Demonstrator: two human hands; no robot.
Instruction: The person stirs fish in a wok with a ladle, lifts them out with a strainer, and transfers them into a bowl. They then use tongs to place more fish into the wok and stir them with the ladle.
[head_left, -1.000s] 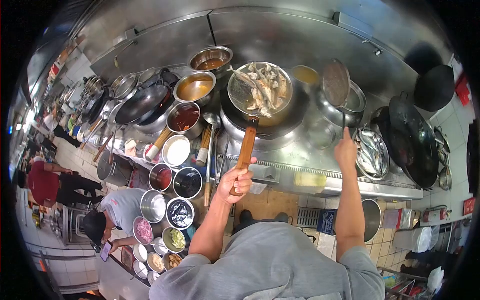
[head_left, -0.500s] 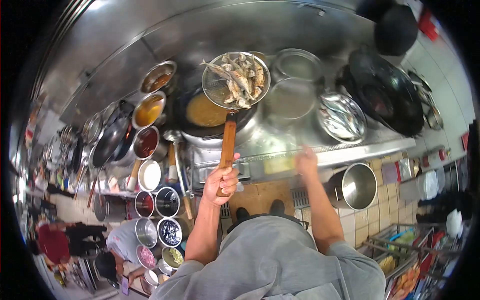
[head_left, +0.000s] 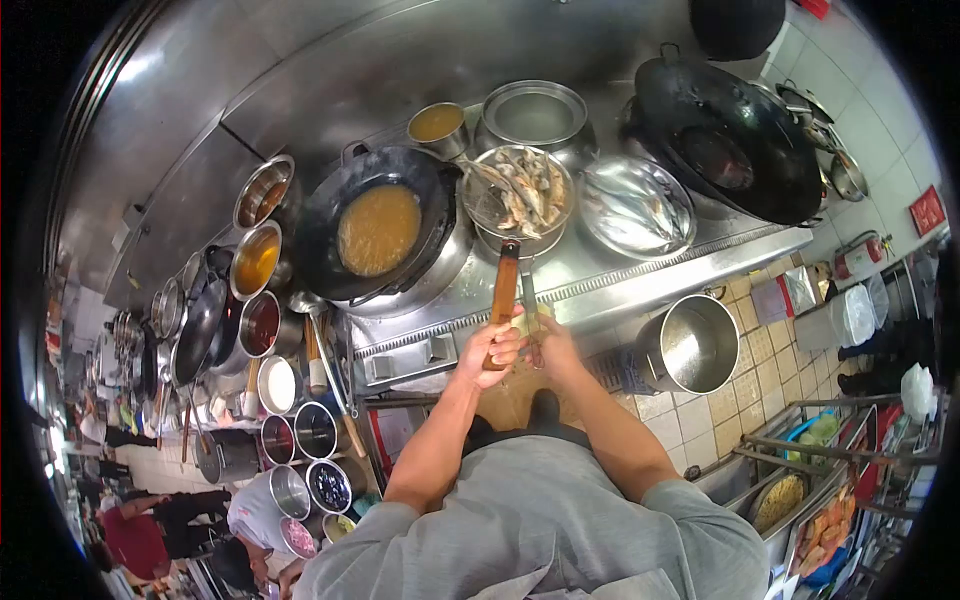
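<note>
My left hand [head_left: 490, 352] is wrapped around the wooden handle [head_left: 506, 290] of a round mesh skimmer [head_left: 478, 205]. Several browned fried fish [head_left: 530, 190] lie in it. Beside it, my right hand [head_left: 548, 346] is closed on a grey metal handle [head_left: 529, 285], which leads up to a round metal vessel [head_left: 548, 243] mostly hidden beneath the skimmer. To the left, a black wok [head_left: 320, 220] on the range holds cloudy brown liquid [head_left: 379, 230]. A metal bowl of raw silvery fish [head_left: 636, 207] sits right of the skimmer.
A big black wok [head_left: 770, 150] leans at the right. Behind are a pot [head_left: 535, 112] and a can of brown liquid [head_left: 438, 122]. Sauce bowls [head_left: 257, 262] and a ladle [head_left: 318, 318] line the left. A tall metal pot [head_left: 702, 345] stands right. Another person [head_left: 262, 510] is lower left.
My right hand has moved left, from the counter edge to the metal handle beside my left hand. The skimmer of fried fish now overlaps the round vessel, away from the liquid-filled wok.
</note>
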